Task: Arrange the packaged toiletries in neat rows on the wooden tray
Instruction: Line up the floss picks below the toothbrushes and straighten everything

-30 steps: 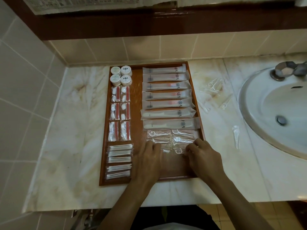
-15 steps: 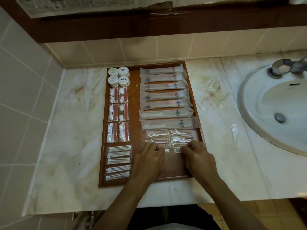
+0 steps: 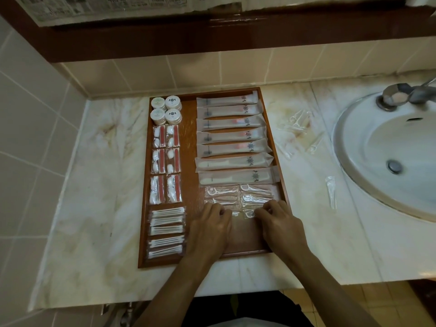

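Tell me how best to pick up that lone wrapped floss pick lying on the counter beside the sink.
Take the lone wrapped floss pick across its narrow width near the middle, coming straight down from above. It lies flat on the marble counter, long axis running toward and away from you, apart from the sink, so a thumb-and-finger pinch grip on its long edges looks easiest.

— What does the person wear on the arms reaching over the rectangular brown wooden tray point(image 3: 144, 208)?

— No sleeve shows. Both forearms are bare from the near edge of the tray down to the bottom of the view.

— Rings, a watch, gloves?

— I see none on the left hand point(image 3: 207, 228) or the right hand point(image 3: 282, 226). Both are bare, with short nails where the fingertips show.

— Any clothing at all?

— Below the near side of the tray, between the forearms, there is dark fabric, and a pale grey patch at the very bottom. What garment it is, I cannot tell.
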